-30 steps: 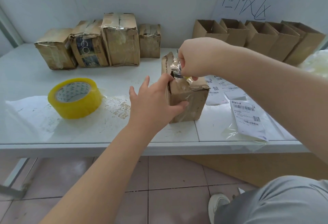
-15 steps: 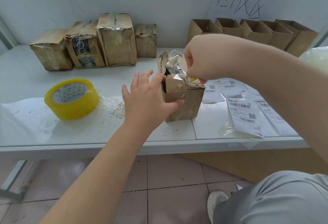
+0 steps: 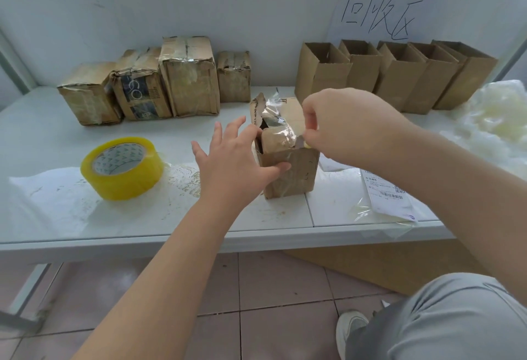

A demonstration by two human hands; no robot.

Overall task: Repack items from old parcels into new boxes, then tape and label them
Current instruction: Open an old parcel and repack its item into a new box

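Observation:
A small worn cardboard parcel (image 3: 291, 177) stands upright in the middle of the white table (image 3: 142, 238). Its top is torn open, with crumpled clear tape and one flap sticking up. My left hand (image 3: 233, 160) presses against its left side with spread straight fingers, the thumb lying across the front face. My right hand (image 3: 342, 122) hovers over the parcel's top right edge and pinches a small yellow cutter (image 3: 307, 145), mostly hidden under the fingers, its tip at the tape.
A yellow tape roll (image 3: 122, 168) lies to the left. Several taped old parcels (image 3: 188, 80) line the back left wall, and several open new boxes (image 3: 322, 77) the back right. Shipping labels (image 3: 387, 197) lie at right, with pale plastic padding (image 3: 502, 114) beyond.
My right hand has slid right along the parcel's top edge and the tape has lifted further. My left hand's fingers have spread wider on the side.

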